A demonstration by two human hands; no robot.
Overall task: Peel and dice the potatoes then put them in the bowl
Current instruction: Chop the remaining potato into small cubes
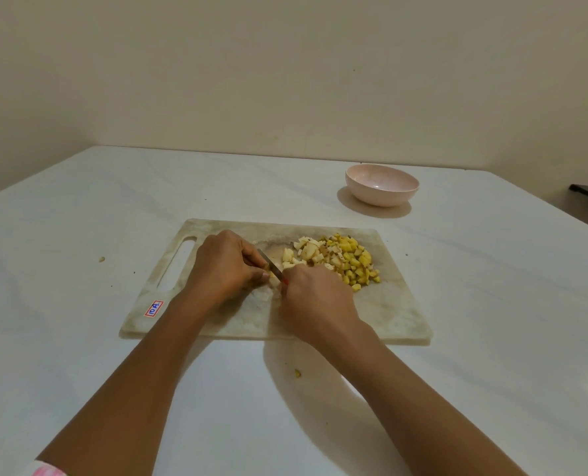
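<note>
The left hand [227, 266] pinches a small potato piece [272, 281] on the board [399, 314], the right hand [315, 297] grips the knife [271, 264] over it, most dice [352, 266] lie heaped toward the board's right edge, and the bowl [382, 188] near the tabletop's [79, 218] far edge looks unfilled.

Small pale potato piece [272, 277] pinched under the left fingers [251, 259], thin steel knife [270, 263] across it. Just right of the fingers: pale potato chunks [308, 251], then heaped yellow potato cubes [354, 264]. Round pink bowl [382, 185] upright, well beyond.
</note>
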